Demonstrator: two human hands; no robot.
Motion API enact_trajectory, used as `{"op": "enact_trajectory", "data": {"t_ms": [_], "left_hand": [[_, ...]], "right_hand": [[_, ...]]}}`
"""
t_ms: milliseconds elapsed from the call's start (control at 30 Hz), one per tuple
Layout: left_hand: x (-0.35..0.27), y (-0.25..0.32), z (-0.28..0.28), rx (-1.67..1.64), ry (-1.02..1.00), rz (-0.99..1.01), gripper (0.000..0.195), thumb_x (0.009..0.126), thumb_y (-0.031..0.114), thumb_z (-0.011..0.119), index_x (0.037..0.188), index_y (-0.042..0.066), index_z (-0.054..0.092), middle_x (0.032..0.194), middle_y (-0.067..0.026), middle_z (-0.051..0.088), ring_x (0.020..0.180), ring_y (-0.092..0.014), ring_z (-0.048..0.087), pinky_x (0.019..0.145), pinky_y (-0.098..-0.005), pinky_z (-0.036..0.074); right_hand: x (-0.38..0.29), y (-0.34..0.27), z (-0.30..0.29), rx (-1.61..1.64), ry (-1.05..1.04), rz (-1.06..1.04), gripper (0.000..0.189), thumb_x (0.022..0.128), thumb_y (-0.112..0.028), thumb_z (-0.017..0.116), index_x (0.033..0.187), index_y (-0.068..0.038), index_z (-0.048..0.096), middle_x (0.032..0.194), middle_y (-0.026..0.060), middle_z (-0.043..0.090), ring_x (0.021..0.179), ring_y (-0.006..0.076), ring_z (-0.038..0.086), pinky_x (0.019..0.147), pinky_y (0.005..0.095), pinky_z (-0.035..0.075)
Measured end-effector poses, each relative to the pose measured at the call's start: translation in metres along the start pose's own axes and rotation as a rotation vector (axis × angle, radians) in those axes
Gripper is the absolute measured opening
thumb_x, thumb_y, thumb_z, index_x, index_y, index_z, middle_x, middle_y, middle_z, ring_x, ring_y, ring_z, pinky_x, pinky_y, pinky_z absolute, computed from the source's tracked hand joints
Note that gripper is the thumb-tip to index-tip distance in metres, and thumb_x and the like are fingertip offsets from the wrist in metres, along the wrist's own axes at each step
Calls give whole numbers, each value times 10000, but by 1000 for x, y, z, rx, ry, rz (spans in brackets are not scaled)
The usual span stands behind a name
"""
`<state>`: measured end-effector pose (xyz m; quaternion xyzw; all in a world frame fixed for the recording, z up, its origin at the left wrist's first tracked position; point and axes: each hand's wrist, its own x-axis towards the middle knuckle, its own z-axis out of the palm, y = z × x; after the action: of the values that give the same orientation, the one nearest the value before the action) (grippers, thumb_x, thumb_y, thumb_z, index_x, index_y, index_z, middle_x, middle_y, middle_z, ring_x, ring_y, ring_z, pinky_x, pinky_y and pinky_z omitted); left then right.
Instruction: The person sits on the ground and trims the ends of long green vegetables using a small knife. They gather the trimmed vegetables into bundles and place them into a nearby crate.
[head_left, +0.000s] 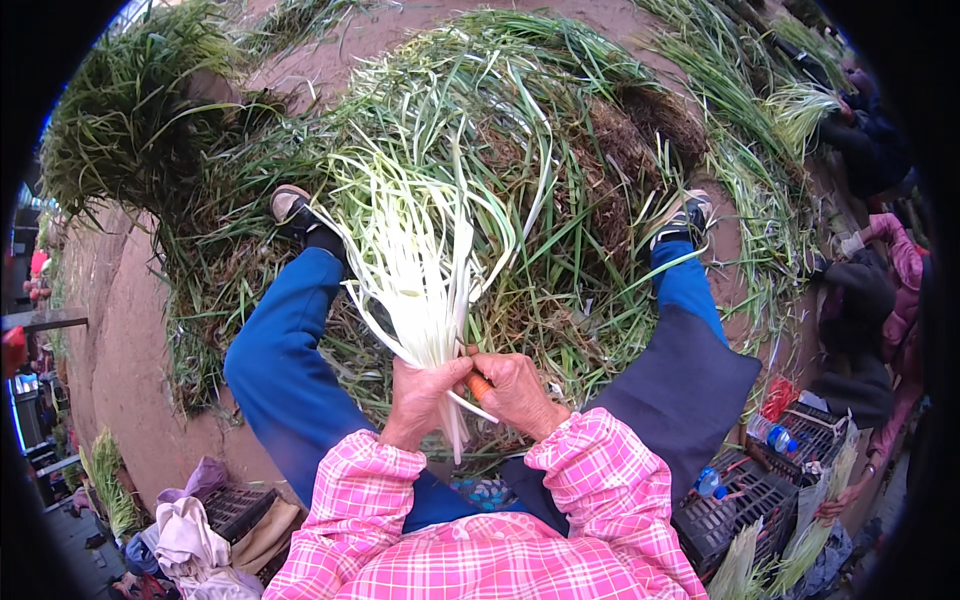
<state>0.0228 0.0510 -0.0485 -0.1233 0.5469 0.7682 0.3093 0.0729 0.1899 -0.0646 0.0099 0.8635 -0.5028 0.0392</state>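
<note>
My left hand (424, 394) is closed around a bunch of pale, white-stemmed leafy stalks (416, 277), whose loose tops fan out away from me and whose lower ends stick out below the fist. Beside it, my right hand (519, 386) grips an orange handle (478, 385); a small part of a dark curved piece shows near the fingers, and most of the tool is hidden. The two thumbs are close together at the bunch. Beyond the hands lies a large heap of green leaves and stalks (480, 97), with brown root clumps (615, 142) at its right.
A tall pile of green stalks (127, 112) stands at far left. Black plastic crates (739, 502) with water bottles (709, 482) are at my lower right. Cloths (191, 540) and another crate (232, 511) lie lower left. Other people, one in a pink sleeve (900, 255), sit at right.
</note>
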Motion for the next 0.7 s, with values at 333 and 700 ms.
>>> {"op": "enact_trajectory", "data": {"t_ms": [333,700], "left_hand": [[1,10,-2,-5,157,114,311,719,-64,679,1004,-24,563,760,-84,613,552,-118,556,455,-213,449],[-9,51,-27,-231,51,129,249,781,9,614,1006,-47,525,766,-108,593,545,-137,538,560,-303,498]], "right_hand": [[-4,22,5,247,123,21,98,809,-67,602,753,14,599,583,139,544,497,207,529,485,351,396],[-17,83,-27,-337,28,417,358,751,-44,543,1107,-9,567,1064,181,603,822,326,629,679,424,499]]}}
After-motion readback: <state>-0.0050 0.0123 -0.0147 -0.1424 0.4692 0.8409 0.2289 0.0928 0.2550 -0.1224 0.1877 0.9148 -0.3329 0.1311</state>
